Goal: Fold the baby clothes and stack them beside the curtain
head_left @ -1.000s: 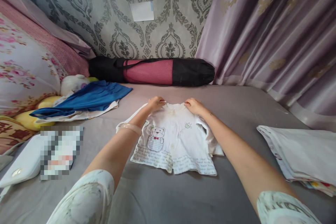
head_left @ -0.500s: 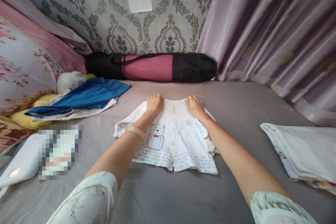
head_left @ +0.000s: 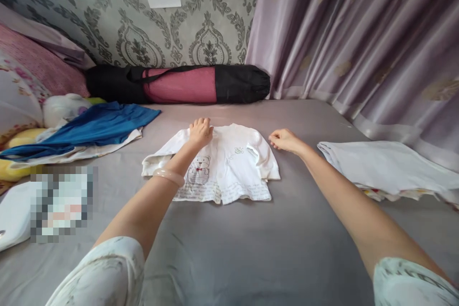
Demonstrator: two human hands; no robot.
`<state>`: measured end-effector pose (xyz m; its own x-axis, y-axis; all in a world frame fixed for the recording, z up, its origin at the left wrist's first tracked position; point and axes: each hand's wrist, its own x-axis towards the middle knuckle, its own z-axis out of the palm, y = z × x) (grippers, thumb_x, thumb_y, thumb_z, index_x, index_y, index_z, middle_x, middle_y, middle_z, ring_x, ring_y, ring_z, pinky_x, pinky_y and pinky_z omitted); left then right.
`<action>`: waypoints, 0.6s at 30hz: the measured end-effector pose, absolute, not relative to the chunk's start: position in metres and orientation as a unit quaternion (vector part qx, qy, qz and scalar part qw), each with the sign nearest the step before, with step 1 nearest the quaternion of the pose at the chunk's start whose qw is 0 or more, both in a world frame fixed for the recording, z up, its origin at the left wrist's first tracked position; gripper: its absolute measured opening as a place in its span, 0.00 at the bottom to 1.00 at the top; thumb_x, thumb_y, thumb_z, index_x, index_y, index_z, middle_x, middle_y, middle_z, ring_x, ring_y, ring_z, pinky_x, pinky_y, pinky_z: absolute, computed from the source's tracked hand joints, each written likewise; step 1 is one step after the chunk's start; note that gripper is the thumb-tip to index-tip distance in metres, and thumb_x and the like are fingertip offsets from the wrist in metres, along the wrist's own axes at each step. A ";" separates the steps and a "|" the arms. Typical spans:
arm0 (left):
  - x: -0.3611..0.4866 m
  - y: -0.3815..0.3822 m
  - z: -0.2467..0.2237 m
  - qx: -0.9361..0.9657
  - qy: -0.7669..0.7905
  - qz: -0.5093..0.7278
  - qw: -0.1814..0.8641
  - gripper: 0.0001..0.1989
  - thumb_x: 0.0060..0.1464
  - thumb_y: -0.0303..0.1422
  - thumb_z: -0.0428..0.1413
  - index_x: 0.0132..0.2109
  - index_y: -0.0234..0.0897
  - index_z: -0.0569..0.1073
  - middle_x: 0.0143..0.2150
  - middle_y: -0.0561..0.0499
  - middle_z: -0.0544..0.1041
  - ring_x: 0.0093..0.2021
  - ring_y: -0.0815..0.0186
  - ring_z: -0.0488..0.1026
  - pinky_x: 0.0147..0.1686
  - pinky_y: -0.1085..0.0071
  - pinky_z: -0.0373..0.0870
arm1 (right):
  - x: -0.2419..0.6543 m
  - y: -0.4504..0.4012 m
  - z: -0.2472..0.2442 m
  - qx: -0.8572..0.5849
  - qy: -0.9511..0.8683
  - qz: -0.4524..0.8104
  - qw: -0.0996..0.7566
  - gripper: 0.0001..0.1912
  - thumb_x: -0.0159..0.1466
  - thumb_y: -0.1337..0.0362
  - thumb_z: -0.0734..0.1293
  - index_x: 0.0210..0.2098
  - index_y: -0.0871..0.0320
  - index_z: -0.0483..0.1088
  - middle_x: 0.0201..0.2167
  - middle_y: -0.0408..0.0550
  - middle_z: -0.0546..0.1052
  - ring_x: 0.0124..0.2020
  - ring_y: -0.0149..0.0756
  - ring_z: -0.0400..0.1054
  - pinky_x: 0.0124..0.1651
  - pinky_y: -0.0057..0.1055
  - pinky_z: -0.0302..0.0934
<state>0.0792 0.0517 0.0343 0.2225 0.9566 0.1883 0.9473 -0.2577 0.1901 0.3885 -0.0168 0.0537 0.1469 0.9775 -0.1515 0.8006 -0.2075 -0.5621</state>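
A small white buttoned shirt [head_left: 233,167] with a bear print and rows of lettering lies front up on the grey bed sheet. My left hand [head_left: 201,132] rests on its upper left shoulder near the collar, fingers slightly spread across the cloth. Beyond the shirt's right shoulder, my right hand [head_left: 286,141] hovers apart from the cloth. Its fingers are curled together, with nothing visible in them. The sleeve [head_left: 263,162] on the right bends down along the shirt's side.
Folded white cloths [head_left: 387,165] lie stacked at right. A blue garment [head_left: 96,126] lies over pale cloth at left, by plush toys [head_left: 62,110]. A black and pink rolled bag [head_left: 179,84] lines the wall. A white device [head_left: 19,213] sits beside a blurred-out object [head_left: 64,205].
My right hand has let go of the collar and moved right, off the shirt. My left hand stays near the collar, its fingers now looser. The view has swung to the right.
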 end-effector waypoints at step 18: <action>0.189 0.022 -0.003 0.882 0.377 0.237 0.153 0.20 0.57 0.22 0.45 0.54 0.34 0.70 0.55 0.41 0.73 0.57 0.59 0.69 0.58 0.60 0.66 | 0.386 -0.083 0.046 -0.723 -0.617 0.292 0.106 0.09 0.52 0.61 0.69 0.23 0.57 0.66 0.15 0.34 0.63 0.18 0.24 0.54 0.21 0.22 0.45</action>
